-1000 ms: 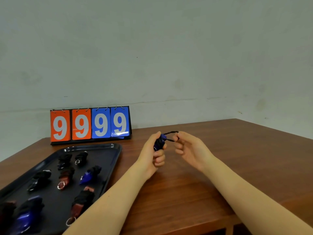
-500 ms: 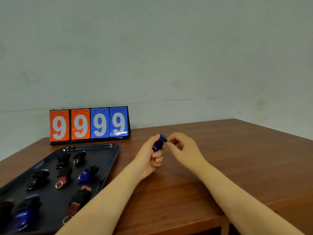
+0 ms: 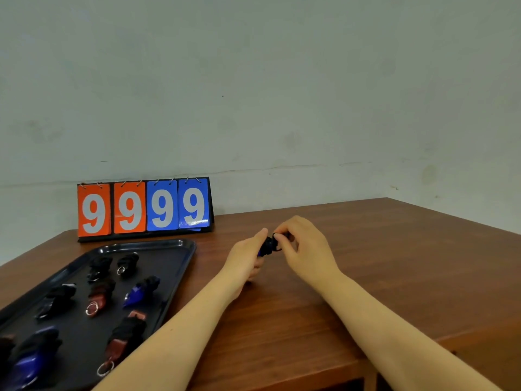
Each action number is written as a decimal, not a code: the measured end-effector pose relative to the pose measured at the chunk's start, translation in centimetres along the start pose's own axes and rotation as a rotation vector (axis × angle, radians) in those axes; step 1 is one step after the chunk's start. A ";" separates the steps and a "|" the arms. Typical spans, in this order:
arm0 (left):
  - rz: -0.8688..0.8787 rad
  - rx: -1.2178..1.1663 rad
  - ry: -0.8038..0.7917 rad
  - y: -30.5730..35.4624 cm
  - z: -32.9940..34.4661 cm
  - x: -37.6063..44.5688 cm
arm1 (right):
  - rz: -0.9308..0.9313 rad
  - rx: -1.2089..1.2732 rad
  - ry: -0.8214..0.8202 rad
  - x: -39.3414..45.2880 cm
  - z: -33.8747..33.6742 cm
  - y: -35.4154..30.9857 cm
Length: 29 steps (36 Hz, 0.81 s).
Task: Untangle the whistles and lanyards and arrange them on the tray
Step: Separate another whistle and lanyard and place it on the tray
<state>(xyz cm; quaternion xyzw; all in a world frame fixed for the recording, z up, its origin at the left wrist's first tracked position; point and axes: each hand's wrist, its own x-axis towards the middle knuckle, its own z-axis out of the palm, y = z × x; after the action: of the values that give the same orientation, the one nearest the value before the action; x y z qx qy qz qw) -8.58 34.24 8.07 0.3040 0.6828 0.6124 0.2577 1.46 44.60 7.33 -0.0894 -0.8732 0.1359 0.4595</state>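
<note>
My left hand (image 3: 245, 258) grips a small blue whistle (image 3: 266, 246) above the middle of the wooden table. My right hand (image 3: 306, 248) pinches the whistle's black lanyard (image 3: 277, 237) right at the whistle, the cord bunched against it. The two hands touch around the whistle, which is mostly hidden by fingers. To the left lies a black tray (image 3: 180, 266) holding several whistles with wound lanyards, among them a blue one (image 3: 141, 292), a dark red one (image 3: 98, 297) and a black one (image 3: 127, 262).
A flip scoreboard (image 3: 145, 207) reading 9999, two orange cards and two blue, stands behind the tray against the wall. The brown table (image 3: 394, 263) stretches to the right, its front edge near the bottom of the view.
The loop of lanyard that my right hand held stretched out a second ago is now gathered against the whistle. My right hand has closed in on my left.
</note>
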 end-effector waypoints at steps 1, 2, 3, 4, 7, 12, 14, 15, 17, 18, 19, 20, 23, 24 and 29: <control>0.002 0.007 -0.012 0.0 0.1 -0.1 | 0.013 0.008 -0.001 0.0 0.0 0.0; 0.002 0.014 -0.021 -0.1 0.2 -0.1 | 0.033 0.027 -0.009 0.1 0.0 -0.1; -0.003 0.021 -0.024 -0.1 0.2 0.0 | 0.065 0.060 -0.019 0.0 0.0 -0.2; -0.013 0.029 -0.024 -0.2 0.3 0.1 | 0.108 0.108 -0.030 0.1 0.0 -0.3; -0.052 0.022 -0.035 -0.3 0.2 0.4 | 0.261 0.281 -0.052 0.1 0.1 -0.3; -0.005 -0.025 -0.150 -0.6 -0.5 0.4 | 0.578 0.790 -0.194 0.5 -0.3 -0.2; 0.005 -0.060 -0.169 -0.6 -0.5 0.4 | 0.655 0.989 -0.248 0.5 -0.5 -0.2; 0.004 -0.077 -0.164 -0.6 -0.4 0.3 | 0.675 1.046 -0.260 0.5 -0.6 -0.2; -0.006 -0.112 -0.147 -0.6 -0.1 0.3 | 0.707 1.102 -0.266 0.6 -0.7 -0.1; -0.003 -0.128 -0.146 -0.7 0.0 0.3 | 0.721 1.112 -0.270 0.6 -0.7 0.0; 0.008 -0.136 -0.148 -0.7 0.0 0.4 | 0.729 1.119 -0.278 0.7 -0.7 -0.1; 0.025 -0.134 -0.150 -0.8 0.0 0.4 | 0.733 1.124 -0.285 0.7 -0.7 -0.1; 0.066 -0.117 -0.156 -0.8 -0.1 0.4 | 0.747 1.142 -0.276 0.6 -0.6 0.0; 0.078 -0.117 -0.160 -0.8 -0.1 0.4 | 0.759 1.155 -0.261 0.7 -0.6 0.1; 0.096 -0.148 -0.225 -0.6 0.4 0.0 | 0.780 1.235 -0.197 0.9 -0.5 0.3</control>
<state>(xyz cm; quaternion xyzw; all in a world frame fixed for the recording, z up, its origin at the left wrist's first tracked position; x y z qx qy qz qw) -8.36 34.44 7.48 0.3831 0.5874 0.6346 0.3247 1.39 45.17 8.17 -0.1056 -0.5796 0.7637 0.2639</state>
